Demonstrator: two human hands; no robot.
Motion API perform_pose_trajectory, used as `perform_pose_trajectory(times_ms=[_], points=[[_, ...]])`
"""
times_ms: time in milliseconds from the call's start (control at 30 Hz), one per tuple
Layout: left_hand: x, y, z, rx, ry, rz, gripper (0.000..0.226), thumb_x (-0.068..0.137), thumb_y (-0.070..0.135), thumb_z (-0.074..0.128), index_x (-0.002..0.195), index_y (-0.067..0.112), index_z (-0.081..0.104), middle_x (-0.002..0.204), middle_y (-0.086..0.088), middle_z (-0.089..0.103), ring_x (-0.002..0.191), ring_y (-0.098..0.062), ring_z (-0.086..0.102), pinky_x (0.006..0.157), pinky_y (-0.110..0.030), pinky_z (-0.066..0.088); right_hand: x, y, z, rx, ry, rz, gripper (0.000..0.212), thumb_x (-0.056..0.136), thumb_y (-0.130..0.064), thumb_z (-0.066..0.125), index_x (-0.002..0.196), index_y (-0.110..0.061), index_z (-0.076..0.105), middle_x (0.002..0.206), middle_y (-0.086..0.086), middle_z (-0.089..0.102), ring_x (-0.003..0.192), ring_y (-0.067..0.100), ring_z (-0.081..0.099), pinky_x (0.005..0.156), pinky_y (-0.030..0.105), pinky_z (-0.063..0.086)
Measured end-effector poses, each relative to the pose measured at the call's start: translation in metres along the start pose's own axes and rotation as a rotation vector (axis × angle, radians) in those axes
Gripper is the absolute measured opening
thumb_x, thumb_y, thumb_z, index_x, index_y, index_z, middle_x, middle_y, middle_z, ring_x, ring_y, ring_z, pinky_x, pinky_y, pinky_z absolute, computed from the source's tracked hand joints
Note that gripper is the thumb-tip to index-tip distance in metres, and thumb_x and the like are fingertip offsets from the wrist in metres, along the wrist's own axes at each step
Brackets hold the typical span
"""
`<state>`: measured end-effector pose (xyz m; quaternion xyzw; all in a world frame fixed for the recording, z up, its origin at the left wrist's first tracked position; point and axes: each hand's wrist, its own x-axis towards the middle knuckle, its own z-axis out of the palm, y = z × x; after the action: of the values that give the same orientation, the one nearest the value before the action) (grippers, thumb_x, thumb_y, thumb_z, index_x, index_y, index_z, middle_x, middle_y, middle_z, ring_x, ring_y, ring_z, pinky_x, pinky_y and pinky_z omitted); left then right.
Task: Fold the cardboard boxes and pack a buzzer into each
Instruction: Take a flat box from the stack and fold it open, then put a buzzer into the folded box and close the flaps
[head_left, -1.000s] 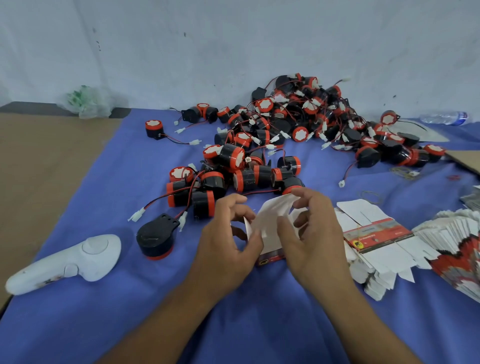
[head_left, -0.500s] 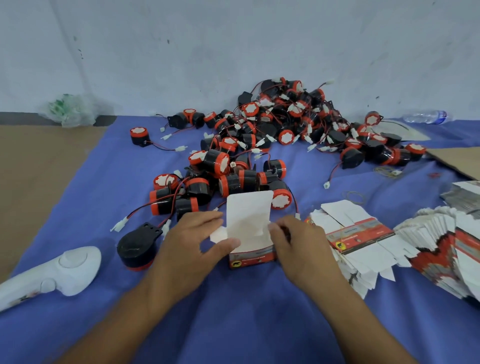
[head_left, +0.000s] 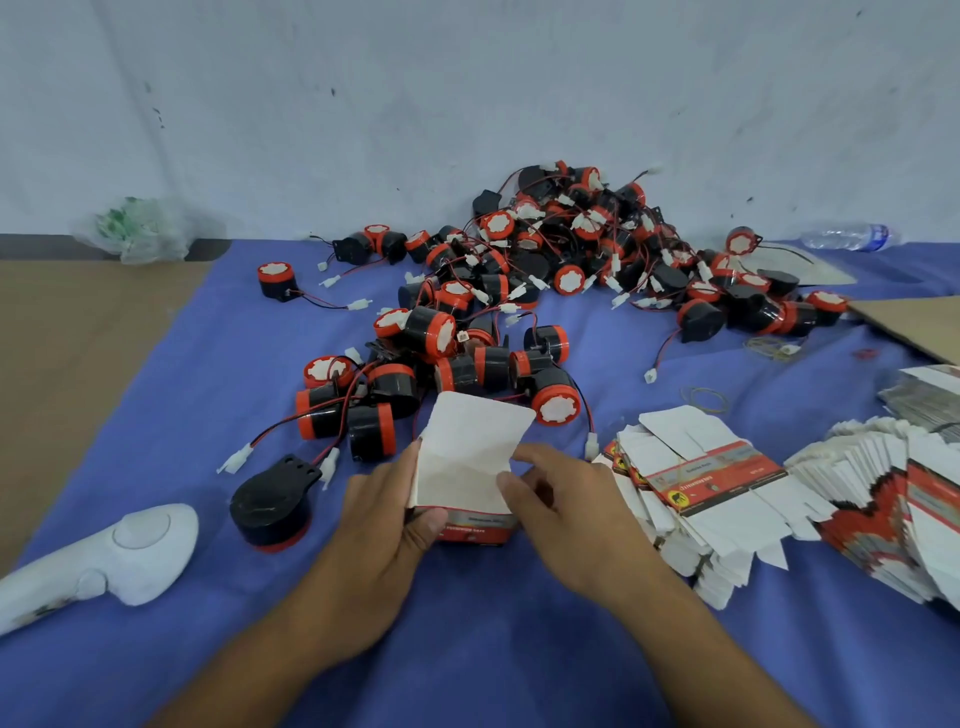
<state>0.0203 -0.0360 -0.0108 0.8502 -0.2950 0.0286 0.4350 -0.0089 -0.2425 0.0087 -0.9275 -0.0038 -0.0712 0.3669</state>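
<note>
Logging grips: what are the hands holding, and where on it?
The cardboard box: left hand grips its lower left corner, right hand pinches its right edge.

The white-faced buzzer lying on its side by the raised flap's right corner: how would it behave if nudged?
The buzzer is a cylinder on its side, so it would probably roll. Its wire trails toward a white connector and may snag. It looks rigid, probably stiff.

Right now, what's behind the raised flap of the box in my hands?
Black-and-orange buzzers lie behind the box flap; one orange-capped buzzer peeks past its right corner. Anything directly behind is covered.
</note>
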Motion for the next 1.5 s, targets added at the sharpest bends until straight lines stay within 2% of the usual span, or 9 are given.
perform_pose_trajectory(times_ms=[133,233,300,600,867,1033,1167,1300,1500], points=[[0.002,-0.001,-0.004,0.012,-0.051,0.013,0.053,0.099,0.049,0.038,0.149,0.039,0.024,0.133,0.026,0.045,0.121,-0.001,0.042,0.102,-0.02,0.034,0.023,0.002,-0.019,0.0,0.118,0.091,0.035,0.105,-0.035,0.043,0.085,-0.015,0.065,0.076,0.002,0.069,0.073,0.02,0.063,0.07,0.034,0.047],[0.0,-0.002,0.001,0.26,-0.155,-0.001,0.073,0.094,0.057,0.025,0.156,0.024,0.006,0.134,0.012,0.039,0.116,-0.012,0.036,0.105,-0.028,0.031,0.056,0.005,-0.035,-0.179,0.289,0.091,0.019,0.097,-0.023,0.055,0.111,-0.013,0.064,0.107,0.011,0.061,0.091,0.03,0.056,0.071,0.034,0.039],[-0.001,-0.004,0.003,0.342,-0.188,-0.038,0.079,0.091,0.062,0.018,0.156,0.023,-0.003,0.131,0.011,0.033,0.113,-0.013,0.029,0.106,-0.028,0.026,0.074,0.007,-0.039,-0.363,0.138,0.144,0.039,0.095,-0.026,0.058,0.131,-0.013,0.049,0.121,0.017,0.046,0.102,0.039,0.05,0.08,0.037,0.041],[-0.002,-0.006,-0.003,0.177,-0.158,-0.103,0.075,0.077,0.078,0.039,0.138,0.037,0.025,0.111,0.035,0.025,0.105,-0.001,0.029,0.088,-0.005,0.027,0.104,0.005,-0.024,-0.514,0.156,0.145,0.048,0.091,-0.023,0.065,0.129,-0.013,0.039,0.095,0.014,0.055,0.074,0.031,0.045,0.061,0.035,0.034],[-0.004,-0.008,-0.002,0.098,-0.117,-0.101,0.066,0.072,0.075,0.063,0.12,0.052,0.024,0.109,0.029,0.032,0.107,0.009,0.034,0.085,-0.007,0.032,0.062,-0.027,-0.093,0.382,0.435,-0.127,0.047,0.075,-0.043,0.071,0.12,-0.038,0.058,0.102,-0.005,0.069,0.084,0.016,0.07,0.07,0.03,0.058],[-0.003,-0.009,-0.002,0.09,-0.107,-0.089,0.057,0.066,0.08,0.059,0.11,0.063,0.027,0.108,0.03,0.038,0.105,0.006,0.04,0.084,-0.009,0.035,0.022,-0.048,-0.106,0.868,0.175,-0.266,0.031,0.076,-0.032,0.068,0.106,-0.027,0.066,0.087,0.009,0.074,0.066,0.022,0.067,0.053,0.024,0.05],[-0.002,-0.008,-0.002,0.103,-0.085,-0.075,0.057,0.064,0.082,0.06,0.107,0.073,0.023,0.111,0.034,0.041,0.104,0.005,0.042,0.083,-0.013,0.038,0.001,-0.043,-0.073,0.374,-0.056,-0.227,0.023,0.085,-0.025,0.074,0.105,-0.034,0.069,0.082,-0.009,0.073,0.064,0.006,0.063,0.058,0.015,0.047],[-0.002,-0.01,-0.001,0.06,-0.045,-0.056,0.06,0.068,0.078,0.065,0.116,0.047,0.045,0.112,0.023,0.053,0.104,-0.005,0.052,0.086,-0.027,0.045,-0.003,-0.036,-0.045,-0.153,-0.018,-0.278,0.041,0.076,-0.039,0.08,0.113,-0.037,0.061,0.089,-0.023,0.061,0.077,-0.006,0.057,0.066,0.008,0.04],[0.001,-0.008,-0.003,0.009,-0.062,-0.076,0.055,0.068,0.064,0.073,0.113,0.042,0.049,0.105,0.018,0.06,0.096,-0.003,0.058,0.081,-0.032,0.051,-0.005,-0.038,-0.023,-0.379,0.055,-0.207,0.038,0.083,-0.052,0.071,0.111,-0.03,0.06,0.097,-0.008,0.048,0.084,0.016,0.049,0.073,0.032,0.044]])
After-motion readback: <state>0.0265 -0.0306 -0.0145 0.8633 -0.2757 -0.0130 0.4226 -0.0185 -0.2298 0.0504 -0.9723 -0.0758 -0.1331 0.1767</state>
